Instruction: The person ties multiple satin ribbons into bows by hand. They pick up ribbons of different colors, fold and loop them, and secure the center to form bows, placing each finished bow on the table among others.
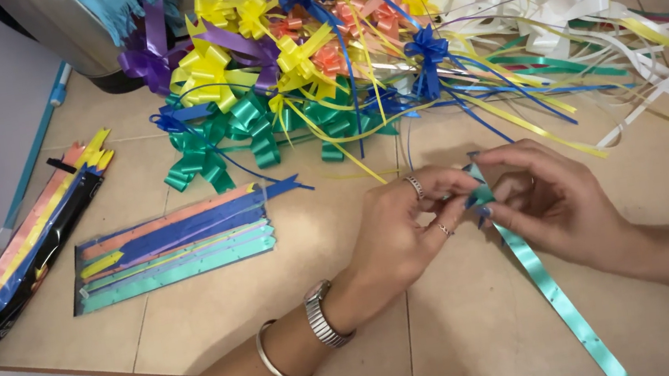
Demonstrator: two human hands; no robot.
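Two hands meet over the tiled tabletop (222,317), right of centre. Left hand (397,231) — rings on two fingers, a metal watch (320,315) and a thin bangle (269,356) on the wrist — has its fingers curled and pinched on the upper end of a teal ribbon strip (554,292). Right hand (554,201) closes its fingers on the same end from the other side; fingertips of both hands nearly touch. Upper end of the strip is raised between the hands; the rest runs down and to the right, lying flat on the tabletop toward the near edge.

Behind the hands: a large heap of finished ribbon bows (307,52) — yellow, green, blue, purple, orange — with loose tails spilling outward. White bows and white tails (562,3) make up the right part of the heap. Green bows (211,148) lie at its near left edge.

Left of the hands, well apart: a clear flat packet of unpulled ribbon strips (173,250), colours orange, blue, yellow, lilac, teal, lying side by side. Further left, a second packet (33,243) with a dark backing, set at a slant near the tabletop's left edge.

Top left corner: a metal container (68,29), only partly in frame.
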